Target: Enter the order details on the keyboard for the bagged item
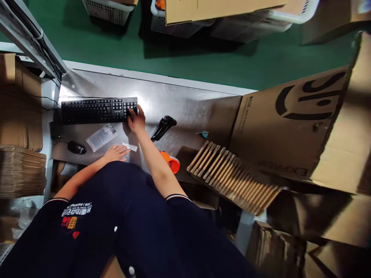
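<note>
My right hand (137, 119) is over the right end of a black keyboard (98, 112), fingers bent and apart at the number keys, holding nothing. My left hand (115, 153) lies flat near the front edge of the metal table, its fingers spread beside a small white printed slip (130, 147). Whether its fingertips press on the slip, I cannot tell. Just beyond that hand lies a clear plastic-wrapped packet (101, 138). A black mouse (77, 147) rests to its left. Right of my right forearm are a black handheld scanner (164, 126) and an orange roll (173, 163).
Flat cardboard boxes (234, 175) stand in a row at the right front, beside a large open carton (290, 119). More folded cardboard (21, 170) is stacked at left. White baskets (108, 11) sit on the green surface (101, 50) behind. A small blue item (205, 134) lies on the table.
</note>
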Action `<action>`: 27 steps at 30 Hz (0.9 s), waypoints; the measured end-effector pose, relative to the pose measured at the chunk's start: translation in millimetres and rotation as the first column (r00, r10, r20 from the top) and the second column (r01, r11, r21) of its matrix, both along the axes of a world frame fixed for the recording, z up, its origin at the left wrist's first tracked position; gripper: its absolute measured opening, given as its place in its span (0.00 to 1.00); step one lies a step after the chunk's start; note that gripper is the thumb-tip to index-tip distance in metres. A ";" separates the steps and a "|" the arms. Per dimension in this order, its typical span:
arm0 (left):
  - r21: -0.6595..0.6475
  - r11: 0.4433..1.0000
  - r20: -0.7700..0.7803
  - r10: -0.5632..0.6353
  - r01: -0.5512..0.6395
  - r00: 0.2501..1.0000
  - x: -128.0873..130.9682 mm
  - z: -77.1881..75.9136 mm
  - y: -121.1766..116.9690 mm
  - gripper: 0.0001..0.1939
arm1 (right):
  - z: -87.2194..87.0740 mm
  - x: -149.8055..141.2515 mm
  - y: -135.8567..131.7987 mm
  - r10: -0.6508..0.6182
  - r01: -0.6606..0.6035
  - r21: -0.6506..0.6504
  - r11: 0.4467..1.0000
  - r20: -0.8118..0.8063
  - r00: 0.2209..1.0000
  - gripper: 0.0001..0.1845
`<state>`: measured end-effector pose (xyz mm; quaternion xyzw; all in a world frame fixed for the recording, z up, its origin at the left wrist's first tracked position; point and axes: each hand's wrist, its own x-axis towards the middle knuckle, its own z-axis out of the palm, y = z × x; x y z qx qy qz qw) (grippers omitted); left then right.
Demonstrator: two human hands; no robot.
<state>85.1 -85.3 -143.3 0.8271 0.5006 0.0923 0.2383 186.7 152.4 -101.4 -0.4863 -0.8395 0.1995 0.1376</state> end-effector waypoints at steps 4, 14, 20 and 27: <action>-0.038 0.999 -0.008 -0.012 0.011 1.000 -0.4 4.1 -0.1 0.32 | 0.1 -6.2 9.0 0.007 -0.006 0.018 1.000 -0.008 1.000 0.27; -0.014 1.000 0.027 -0.005 0.006 1.000 0.9 -0.9 -0.8 0.32 | 0.4 -0.5 4.7 0.038 -0.038 -0.004 0.999 0.093 0.995 0.26; 0.051 0.999 0.026 0.008 -0.009 1.000 -0.1 -3.7 -0.8 0.32 | 1.0 8.1 -9.9 0.040 -0.036 -0.033 0.999 0.129 0.991 0.30; 0.014 1.000 0.024 -0.004 0.004 1.000 -0.3 -1.7 -0.8 0.32 | 1.2 7.0 -10.3 0.047 -0.044 -0.022 0.999 0.139 0.989 0.29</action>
